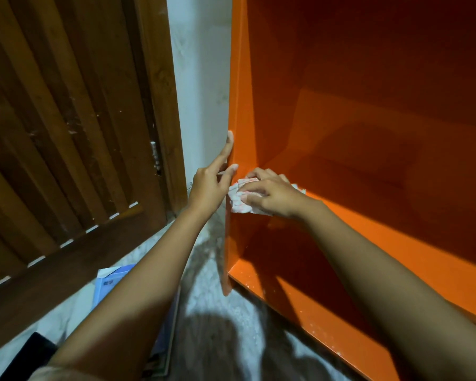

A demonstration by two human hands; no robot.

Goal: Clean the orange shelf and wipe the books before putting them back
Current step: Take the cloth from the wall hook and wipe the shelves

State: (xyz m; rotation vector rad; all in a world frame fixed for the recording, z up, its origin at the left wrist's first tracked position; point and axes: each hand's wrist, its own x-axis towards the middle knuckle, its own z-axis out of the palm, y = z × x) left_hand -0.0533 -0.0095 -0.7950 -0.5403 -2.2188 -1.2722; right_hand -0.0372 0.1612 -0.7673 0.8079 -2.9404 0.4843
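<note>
The orange shelf (368, 133) fills the right half of the view, its compartments holding no books. My right hand (270, 195) presses a white cloth with red marks (239, 202) onto the left front corner of a shelf board, fingers curled over the cloth. My left hand (212, 185) rests against the outer face of the shelf's left side panel, index finger stretched up along its front edge. A stack of books (107, 284) with a light-blue cover on top lies on the floor at the lower left, partly hidden by my left arm.
A brown slatted wooden door (66, 133) stands at the left, with a strip of white wall (201, 78) between it and the shelf. The pale speckled floor (217, 312) shows below. A dark object (30, 350) lies at the bottom left.
</note>
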